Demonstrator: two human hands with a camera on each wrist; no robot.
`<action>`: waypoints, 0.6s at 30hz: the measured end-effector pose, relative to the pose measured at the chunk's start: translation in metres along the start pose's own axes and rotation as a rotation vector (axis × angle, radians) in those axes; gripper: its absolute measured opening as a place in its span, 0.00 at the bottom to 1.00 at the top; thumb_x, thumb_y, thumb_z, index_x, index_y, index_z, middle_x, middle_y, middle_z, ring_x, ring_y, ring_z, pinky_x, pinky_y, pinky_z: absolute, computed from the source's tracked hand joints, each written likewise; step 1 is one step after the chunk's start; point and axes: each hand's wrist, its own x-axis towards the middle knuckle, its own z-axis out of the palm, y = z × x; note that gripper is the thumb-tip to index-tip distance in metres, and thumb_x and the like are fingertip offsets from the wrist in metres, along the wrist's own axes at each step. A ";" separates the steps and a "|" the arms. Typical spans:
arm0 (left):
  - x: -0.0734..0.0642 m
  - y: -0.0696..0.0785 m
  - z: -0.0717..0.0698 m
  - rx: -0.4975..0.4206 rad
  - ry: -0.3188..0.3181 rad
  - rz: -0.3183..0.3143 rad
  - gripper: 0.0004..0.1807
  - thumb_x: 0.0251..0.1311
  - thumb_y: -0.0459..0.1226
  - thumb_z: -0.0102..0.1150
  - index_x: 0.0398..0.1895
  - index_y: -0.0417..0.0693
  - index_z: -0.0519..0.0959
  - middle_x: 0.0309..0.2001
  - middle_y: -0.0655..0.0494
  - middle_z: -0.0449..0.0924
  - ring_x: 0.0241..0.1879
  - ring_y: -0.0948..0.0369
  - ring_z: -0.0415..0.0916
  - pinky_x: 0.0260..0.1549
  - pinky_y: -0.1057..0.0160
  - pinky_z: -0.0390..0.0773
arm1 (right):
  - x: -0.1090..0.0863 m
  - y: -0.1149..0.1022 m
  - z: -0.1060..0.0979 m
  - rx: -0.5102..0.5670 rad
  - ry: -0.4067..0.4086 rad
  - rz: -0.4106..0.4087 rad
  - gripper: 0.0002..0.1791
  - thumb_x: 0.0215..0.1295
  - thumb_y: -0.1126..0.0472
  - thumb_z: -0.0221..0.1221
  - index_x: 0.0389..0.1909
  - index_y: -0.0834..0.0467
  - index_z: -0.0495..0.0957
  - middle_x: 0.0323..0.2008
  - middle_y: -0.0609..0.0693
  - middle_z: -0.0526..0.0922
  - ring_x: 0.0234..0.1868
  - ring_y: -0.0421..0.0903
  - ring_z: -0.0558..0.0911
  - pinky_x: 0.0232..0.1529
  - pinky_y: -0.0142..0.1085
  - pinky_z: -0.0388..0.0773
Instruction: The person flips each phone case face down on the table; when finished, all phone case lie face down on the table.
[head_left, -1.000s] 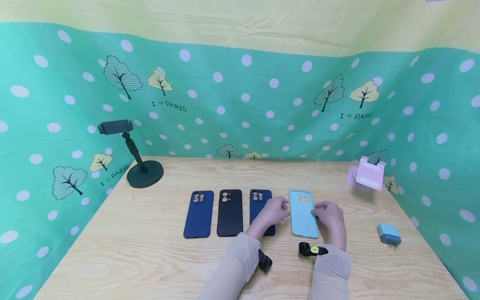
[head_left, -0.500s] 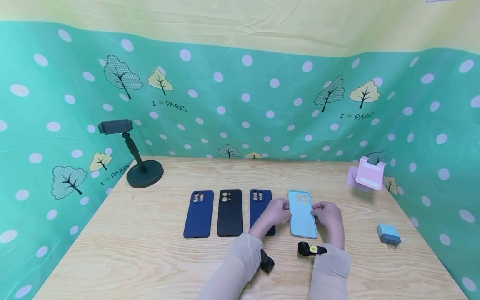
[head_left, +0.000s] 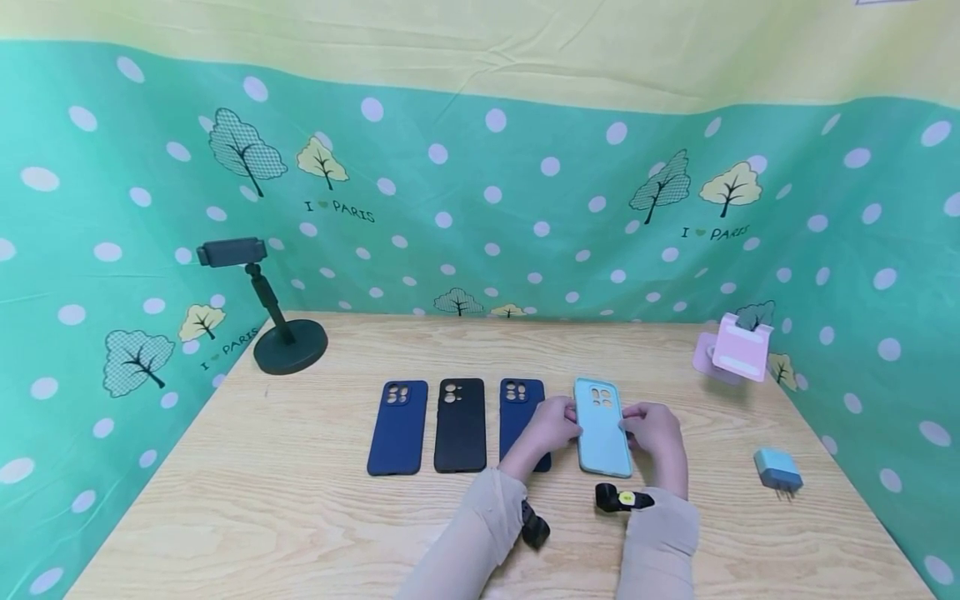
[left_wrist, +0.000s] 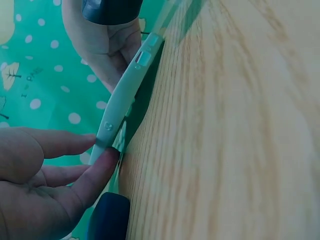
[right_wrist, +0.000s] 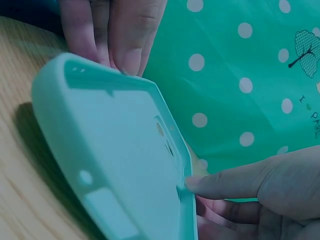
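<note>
A light blue phone case [head_left: 604, 437], its hollow inner side facing up, is held by its two long edges, one in each hand. My left hand [head_left: 551, 427] pinches the left edge between thumb and fingers. On the opposite edge my right hand [head_left: 657, 432] grips with the thumb at the rim and fingers beneath, as the right wrist view shows. The left wrist view has the case [left_wrist: 120, 102] tilted, its far end raised off the wood with a shadow under it. Left of it lies a dark blue case [head_left: 517, 417], partly hidden by the left hand.
Further left on the wooden table [head_left: 300, 500] lie a black phone case [head_left: 460, 429] and another dark blue case [head_left: 397, 429]. A black phone stand [head_left: 288, 346] stands at the back left, a pink stand [head_left: 738, 348] at the back right. A blue charger plug [head_left: 777, 468] lies at right.
My left hand has moved right and taken hold of the light blue case's left edge. The case has shifted slightly left and its far end has lifted.
</note>
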 end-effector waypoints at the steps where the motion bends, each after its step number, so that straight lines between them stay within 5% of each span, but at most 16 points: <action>1: 0.000 0.000 0.000 -0.008 0.003 -0.002 0.22 0.57 0.28 0.63 0.57 0.36 0.77 0.36 0.53 0.79 0.35 0.64 0.75 0.29 0.70 0.78 | 0.000 0.000 0.000 0.005 0.000 -0.003 0.14 0.67 0.67 0.55 0.51 0.70 0.76 0.45 0.65 0.80 0.33 0.45 0.80 0.32 0.32 0.80; 18: -0.013 0.004 -0.015 -0.045 0.062 -0.004 0.25 0.54 0.28 0.65 0.57 0.35 0.76 0.37 0.51 0.81 0.31 0.64 0.77 0.24 0.70 0.78 | 0.002 -0.008 0.010 0.037 -0.036 -0.053 0.14 0.64 0.68 0.58 0.49 0.70 0.77 0.38 0.60 0.80 0.31 0.43 0.80 0.31 0.32 0.81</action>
